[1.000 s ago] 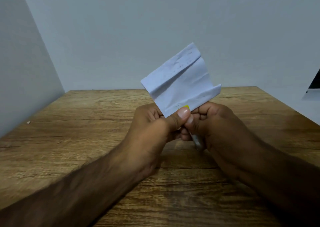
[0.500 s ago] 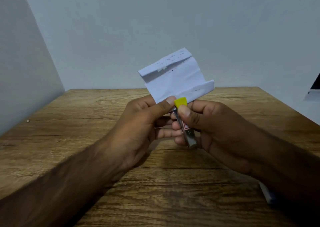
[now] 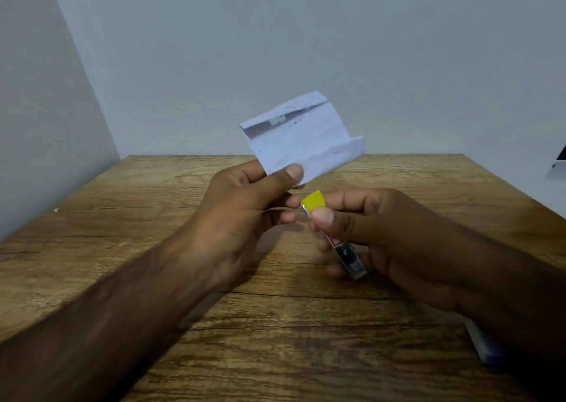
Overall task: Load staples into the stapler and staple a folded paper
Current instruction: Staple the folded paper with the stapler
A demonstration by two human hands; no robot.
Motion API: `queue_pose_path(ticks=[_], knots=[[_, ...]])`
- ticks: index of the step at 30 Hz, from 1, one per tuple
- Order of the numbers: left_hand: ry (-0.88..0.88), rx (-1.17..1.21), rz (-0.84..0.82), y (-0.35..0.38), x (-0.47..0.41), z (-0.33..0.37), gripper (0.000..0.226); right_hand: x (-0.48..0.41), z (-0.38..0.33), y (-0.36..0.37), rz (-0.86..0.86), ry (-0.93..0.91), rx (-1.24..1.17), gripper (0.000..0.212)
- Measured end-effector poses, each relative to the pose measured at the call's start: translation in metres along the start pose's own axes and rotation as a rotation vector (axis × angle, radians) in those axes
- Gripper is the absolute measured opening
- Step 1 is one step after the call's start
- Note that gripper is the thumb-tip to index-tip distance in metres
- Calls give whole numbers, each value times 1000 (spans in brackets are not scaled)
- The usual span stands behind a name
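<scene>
A folded white paper (image 3: pixel 306 138) stands up above the wooden table (image 3: pixel 153 205), pinched at its lower corner between the thumb and fingers of my left hand (image 3: pixel 245 215). A small staple glints at that corner beside my thumbnail. My right hand (image 3: pixel 382 236) grips a small stapler (image 3: pixel 333 233) with a yellow tip and a metal body; the yellow tip points up and left, just below the paper and apart from it. Part of the stapler's body is hidden under my right thumb.
A small whitish box (image 3: pixel 487 346) lies on the table under my right forearm, mostly hidden. Grey walls close the table at the left and back. A white object (image 3: pixel 557 169) sits past the table's right edge.
The hands have come apart. The stapler's tip was at the paper's lower corner; now the right hand holds it lower and to the right, clear of the paper, which the left hand has tilted.
</scene>
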State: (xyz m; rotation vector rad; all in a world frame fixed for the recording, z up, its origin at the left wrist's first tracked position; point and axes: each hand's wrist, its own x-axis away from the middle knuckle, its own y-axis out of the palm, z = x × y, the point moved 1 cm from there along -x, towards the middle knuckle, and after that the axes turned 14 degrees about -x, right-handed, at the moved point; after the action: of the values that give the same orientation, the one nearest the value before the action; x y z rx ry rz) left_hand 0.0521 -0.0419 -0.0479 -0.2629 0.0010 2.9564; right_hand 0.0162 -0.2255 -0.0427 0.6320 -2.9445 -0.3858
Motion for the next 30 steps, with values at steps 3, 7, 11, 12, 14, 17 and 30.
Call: queue_pose_path(ticks=[3, 7, 11, 12, 14, 17, 30], knots=[[-11, -23, 14, 0, -1, -1, 25, 4, -4, 2, 3, 53, 99, 41], [-41, -27, 37, -2, -3, -1, 24, 10, -10, 9, -37, 61, 342, 35], [-51, -43, 56, -2, -3, -4, 29, 14, -10, 16, -49, 8, 681, 33], [-52, -46, 59, -2, -3, -4, 30, 14, -10, 18, -51, 3, 725, 35], [-53, -54, 58, -1, -3, -4, 31, 16, -10, 22, -60, 14, 790, 36], [-46, -75, 45, -1, -2, -3, 30, 19, -11, 25, -66, 24, 896, 38], [-23, -118, 32, 2, -1, -10, 41, 14, 1, 20, -61, -142, 1047, 63]])
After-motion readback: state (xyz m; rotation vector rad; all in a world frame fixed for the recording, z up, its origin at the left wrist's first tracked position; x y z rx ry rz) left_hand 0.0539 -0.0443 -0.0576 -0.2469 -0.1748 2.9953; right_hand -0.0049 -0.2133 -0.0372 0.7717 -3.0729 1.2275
